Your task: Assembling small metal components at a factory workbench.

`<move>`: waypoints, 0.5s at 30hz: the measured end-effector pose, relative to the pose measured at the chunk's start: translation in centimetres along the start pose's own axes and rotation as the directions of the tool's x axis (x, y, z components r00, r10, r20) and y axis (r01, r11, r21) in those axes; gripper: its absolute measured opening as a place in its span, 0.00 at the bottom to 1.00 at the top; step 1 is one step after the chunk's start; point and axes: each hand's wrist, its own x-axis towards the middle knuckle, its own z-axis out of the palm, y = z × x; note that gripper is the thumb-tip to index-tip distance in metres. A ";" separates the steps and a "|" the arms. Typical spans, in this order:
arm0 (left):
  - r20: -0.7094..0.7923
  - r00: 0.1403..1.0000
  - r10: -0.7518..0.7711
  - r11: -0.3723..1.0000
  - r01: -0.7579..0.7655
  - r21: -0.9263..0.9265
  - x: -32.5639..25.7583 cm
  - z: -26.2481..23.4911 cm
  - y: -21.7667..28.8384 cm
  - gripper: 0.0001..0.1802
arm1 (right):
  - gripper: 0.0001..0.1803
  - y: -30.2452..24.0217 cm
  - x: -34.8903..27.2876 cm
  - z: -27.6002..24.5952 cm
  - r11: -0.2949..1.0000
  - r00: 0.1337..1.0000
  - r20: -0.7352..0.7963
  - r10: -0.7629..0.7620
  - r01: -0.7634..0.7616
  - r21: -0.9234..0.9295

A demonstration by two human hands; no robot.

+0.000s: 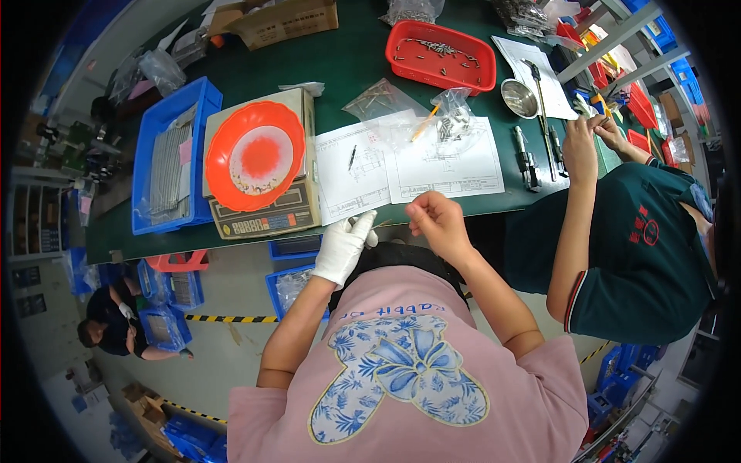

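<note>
My left hand (345,247), in a white glove, is at the table's front edge with its fingers closed. A small dark metallic piece shows at its fingertips, too small to name. From there a short thin sliver (384,223) points toward my right hand (438,222). That hand is bare, its fingers curled in a pinch; whatever they hold is hidden. Just beyond both hands lie two printed drawing sheets (482,170), with a black pen (352,157) on the left one. A clear bag of small metal parts (455,127) and a yellow pencil (424,123) rest on the right one.
To the left, an orange-red dish (289,135) sits on a weighing scale (266,224) beside a blue bin (143,185). Farther back is a red tray (401,65) of small metal pins. A metal bowl (519,99) and a co-worker (633,247) are at right.
</note>
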 end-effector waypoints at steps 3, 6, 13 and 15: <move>0.023 0.997 -0.079 0.969 0.082 -0.233 0.0 -0.6 -0.3 0.17 | 0.06 2.0 2.3 -1.3 0.985 0.994 -0.084 -0.064 0.050 -0.163; 0.113 0.978 -0.177 0.932 0.203 -0.301 0.1 -2.0 -1.9 0.18 | 0.05 4.9 4.8 -2.5 0.916 0.986 -0.108 -0.130 0.078 -0.395; 0.002 0.961 -0.276 0.879 0.253 -0.405 -0.7 -3.7 -4.0 0.17 | 0.04 5.9 8.3 -2.4 0.810 0.930 -0.123 -0.345 0.229 -0.539; -0.029 0.953 -0.302 0.864 0.260 -0.430 -0.8 -3.8 -4.2 0.17 | 0.04 7.8 9.5 -2.6 0.762 0.860 -0.210 -0.465 0.268 -0.589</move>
